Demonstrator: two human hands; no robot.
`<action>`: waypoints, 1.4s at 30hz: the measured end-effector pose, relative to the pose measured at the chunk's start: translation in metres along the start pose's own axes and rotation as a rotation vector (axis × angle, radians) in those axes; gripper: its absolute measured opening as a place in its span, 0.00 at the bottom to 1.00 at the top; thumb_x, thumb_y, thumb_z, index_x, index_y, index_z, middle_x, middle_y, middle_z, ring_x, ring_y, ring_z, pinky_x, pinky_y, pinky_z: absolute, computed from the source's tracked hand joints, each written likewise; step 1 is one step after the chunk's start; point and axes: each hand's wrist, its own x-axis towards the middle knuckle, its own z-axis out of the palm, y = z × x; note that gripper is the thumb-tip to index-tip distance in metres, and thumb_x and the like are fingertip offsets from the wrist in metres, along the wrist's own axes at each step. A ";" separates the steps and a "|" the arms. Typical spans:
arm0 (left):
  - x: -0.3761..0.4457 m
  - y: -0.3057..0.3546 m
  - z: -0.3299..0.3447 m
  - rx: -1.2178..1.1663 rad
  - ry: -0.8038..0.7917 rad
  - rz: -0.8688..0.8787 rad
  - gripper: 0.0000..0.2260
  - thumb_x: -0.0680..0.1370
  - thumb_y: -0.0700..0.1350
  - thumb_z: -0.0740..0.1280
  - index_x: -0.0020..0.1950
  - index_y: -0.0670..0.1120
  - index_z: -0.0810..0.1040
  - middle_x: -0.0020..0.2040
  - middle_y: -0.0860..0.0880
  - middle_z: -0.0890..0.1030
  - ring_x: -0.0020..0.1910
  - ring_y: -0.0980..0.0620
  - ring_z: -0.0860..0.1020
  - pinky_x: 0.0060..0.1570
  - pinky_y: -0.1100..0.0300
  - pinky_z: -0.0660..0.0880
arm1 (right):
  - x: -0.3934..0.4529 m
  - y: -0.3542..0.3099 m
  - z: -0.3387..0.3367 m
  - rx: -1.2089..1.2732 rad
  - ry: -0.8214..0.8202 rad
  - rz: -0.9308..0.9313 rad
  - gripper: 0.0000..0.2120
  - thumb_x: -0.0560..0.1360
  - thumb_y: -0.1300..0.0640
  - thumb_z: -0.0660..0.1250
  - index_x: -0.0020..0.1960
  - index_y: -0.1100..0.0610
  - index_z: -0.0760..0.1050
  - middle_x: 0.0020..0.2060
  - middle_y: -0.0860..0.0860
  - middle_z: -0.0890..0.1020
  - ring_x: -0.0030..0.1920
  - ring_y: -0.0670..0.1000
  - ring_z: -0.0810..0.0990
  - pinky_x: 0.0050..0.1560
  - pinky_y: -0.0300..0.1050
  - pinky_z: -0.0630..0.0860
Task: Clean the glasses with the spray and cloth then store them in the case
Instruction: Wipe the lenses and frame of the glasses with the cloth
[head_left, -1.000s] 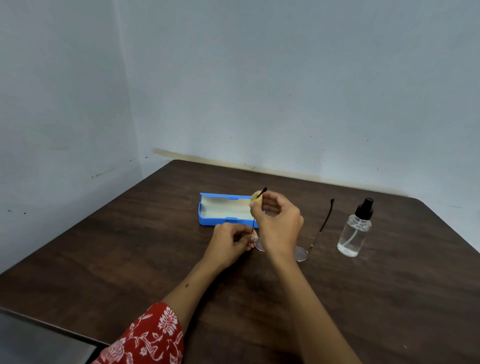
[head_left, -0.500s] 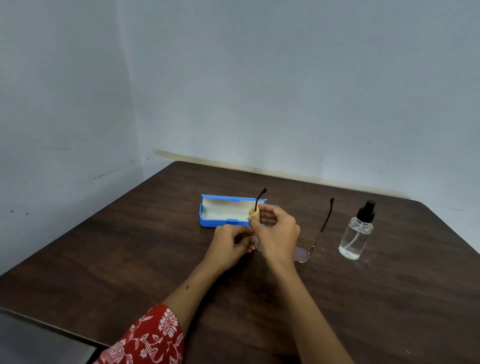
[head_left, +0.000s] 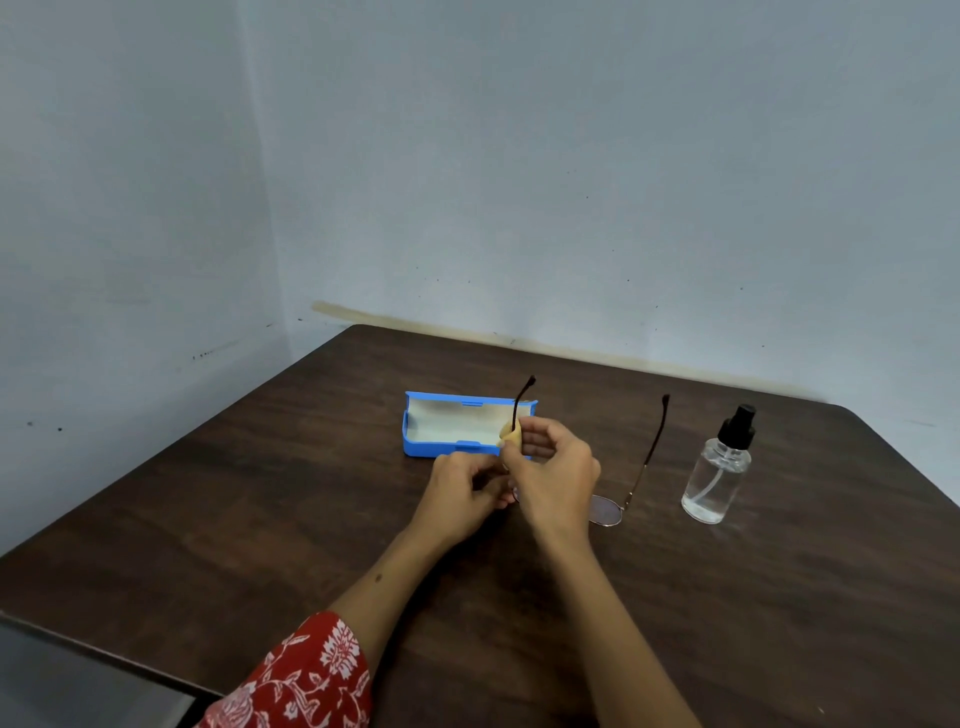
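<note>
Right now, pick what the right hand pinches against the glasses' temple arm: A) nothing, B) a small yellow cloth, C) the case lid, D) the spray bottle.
B: the right hand pinches a small yellow cloth around the raised temple arm, while the bottle stands untouched on the table.

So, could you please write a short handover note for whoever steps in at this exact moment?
Left hand: holds the glasses near their left lens, at the table.
Right hand: pinches the yellow cloth around the left temple arm, which points up.
Spray bottle: upright on the table, right of the glasses, untouched.
Blue case: open and empty, behind the hands.
Done: cannot tell whether spraying or lens wiping happened.
Left: finish wiping, fold the arms, place the glasses in the case, close it.
</note>
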 end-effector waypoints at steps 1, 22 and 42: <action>0.000 0.000 0.000 0.002 -0.001 0.001 0.10 0.75 0.34 0.65 0.53 0.40 0.82 0.42 0.45 0.85 0.40 0.55 0.84 0.43 0.64 0.80 | 0.000 0.000 0.000 -0.006 0.000 0.003 0.09 0.68 0.64 0.72 0.46 0.54 0.81 0.37 0.44 0.82 0.39 0.40 0.80 0.39 0.25 0.74; 0.000 0.004 0.003 -0.066 0.043 -0.077 0.03 0.75 0.38 0.69 0.44 0.44 0.83 0.38 0.47 0.85 0.37 0.53 0.83 0.43 0.59 0.81 | 0.008 -0.064 -0.075 0.200 0.040 -0.131 0.09 0.67 0.64 0.75 0.40 0.51 0.81 0.34 0.47 0.85 0.37 0.44 0.83 0.41 0.38 0.80; -0.003 0.033 0.049 0.061 -0.014 0.031 0.05 0.72 0.43 0.73 0.47 0.47 0.85 0.42 0.53 0.85 0.43 0.59 0.82 0.47 0.67 0.77 | 0.009 0.021 -0.180 -0.157 -0.193 0.318 0.21 0.67 0.71 0.71 0.58 0.59 0.78 0.44 0.57 0.83 0.37 0.50 0.81 0.31 0.36 0.77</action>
